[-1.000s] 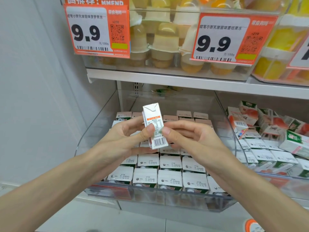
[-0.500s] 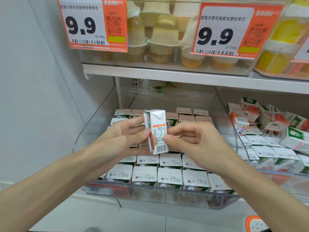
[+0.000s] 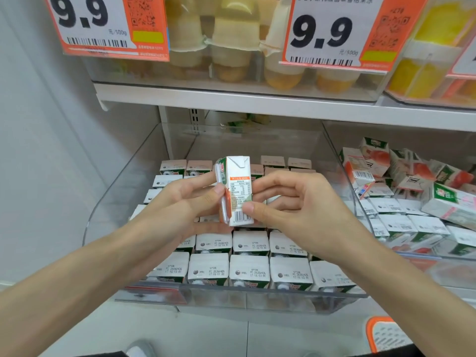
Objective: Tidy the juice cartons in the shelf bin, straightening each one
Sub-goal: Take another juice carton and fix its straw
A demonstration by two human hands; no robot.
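A small white, orange and green juice carton [image 3: 238,186] is held upright above the clear shelf bin [image 3: 231,296], its barcode side facing me and its straw on the left edge. My left hand [image 3: 189,199] pinches its left side with thumb and fingers. My right hand [image 3: 296,202] pinches its right side, thumb near the barcode. Below, several rows of matching cartons [image 3: 248,270] stand upright in the bin with their white tops up.
To the right, a second clear bin [image 3: 360,202] holds several cartons [image 3: 401,176] lying jumbled. The shelf above [image 3: 257,101] carries jelly cups [image 3: 231,60] behind two orange 9.9 price tags [image 3: 332,34]. A white wall [image 3: 51,150] closes the left side.
The carton has been turned between both hands so its straw edge now shows on the left, and it stands straighter. My view has moved closer to the bin.
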